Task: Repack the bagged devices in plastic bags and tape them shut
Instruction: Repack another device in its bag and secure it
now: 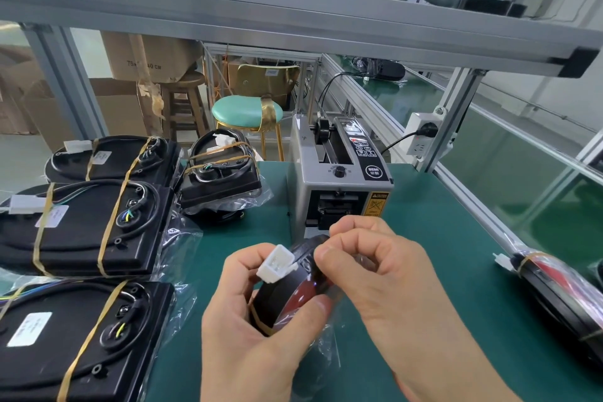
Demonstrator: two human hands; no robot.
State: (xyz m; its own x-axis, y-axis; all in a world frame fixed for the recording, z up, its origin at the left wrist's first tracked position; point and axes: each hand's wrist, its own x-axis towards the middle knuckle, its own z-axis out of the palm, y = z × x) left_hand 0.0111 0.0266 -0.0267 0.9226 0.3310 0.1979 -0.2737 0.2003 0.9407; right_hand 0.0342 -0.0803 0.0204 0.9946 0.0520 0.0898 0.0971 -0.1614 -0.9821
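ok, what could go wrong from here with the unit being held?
1. The white connector sticks out past the left hand; it may snag or tear the thin plastic bag.
2. The right hand only pinches near the device top, so the held unit might slip onto the green mat.

There is a single view, from a camera worn on the person's head. It looks forward and steeply down over a green table point(440, 238), close enough that the two hands fill the near middle of the picture. The wide lens bends the shelf beam point(293, 19) across the top. The tape machine point(339, 179) sits at mid-distance, just right of centre. Far behind, at the left, a stool point(246, 114) and cardboard boxes point(146, 55) stand on the floor.
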